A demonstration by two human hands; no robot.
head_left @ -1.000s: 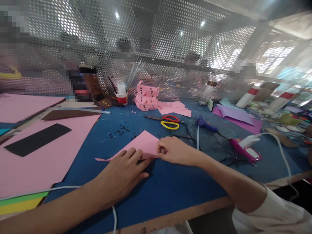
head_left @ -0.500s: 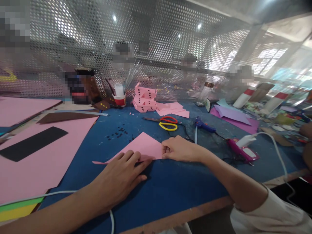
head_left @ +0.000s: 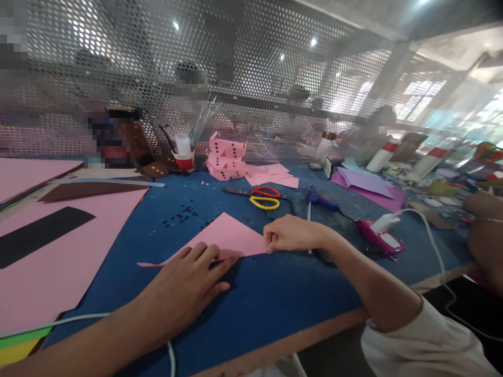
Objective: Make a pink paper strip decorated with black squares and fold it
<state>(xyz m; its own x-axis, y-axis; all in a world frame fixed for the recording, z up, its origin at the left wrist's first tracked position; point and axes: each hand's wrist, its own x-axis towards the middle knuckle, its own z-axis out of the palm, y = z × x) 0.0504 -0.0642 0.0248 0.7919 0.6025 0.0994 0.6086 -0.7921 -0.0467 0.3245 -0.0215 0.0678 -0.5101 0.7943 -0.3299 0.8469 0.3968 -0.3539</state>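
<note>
A pink paper (head_left: pixel 228 233), roughly triangular with a curled strip at its left end, lies on the blue table (head_left: pixel 259 303). My left hand (head_left: pixel 192 277) rests palm down on its lower edge, fingers spread. At the paper's right corner, my right hand (head_left: pixel 288 234) has its fingers curled in, pinching that corner. Just behind the paper lie scissors (head_left: pixel 265 203) with one red and one yellow handle. Small black dots (head_left: pixel 183 213) are scattered to the left of them.
Pink sheets with a black strip (head_left: pixel 43 235) cover the left side. A pink folded-paper piece (head_left: pixel 226 157), a paper cup (head_left: pixel 184 161) and a glass jar (head_left: pixel 323 152) stand at the back. A blue glue gun (head_left: pixel 323 200) and magenta power strip (head_left: pixel 380 238) lie right.
The view has shifted slightly, so most things appear further left. My right hand sits a little further from my left hand, still at the paper's right corner. My left hand stays on the paper.
</note>
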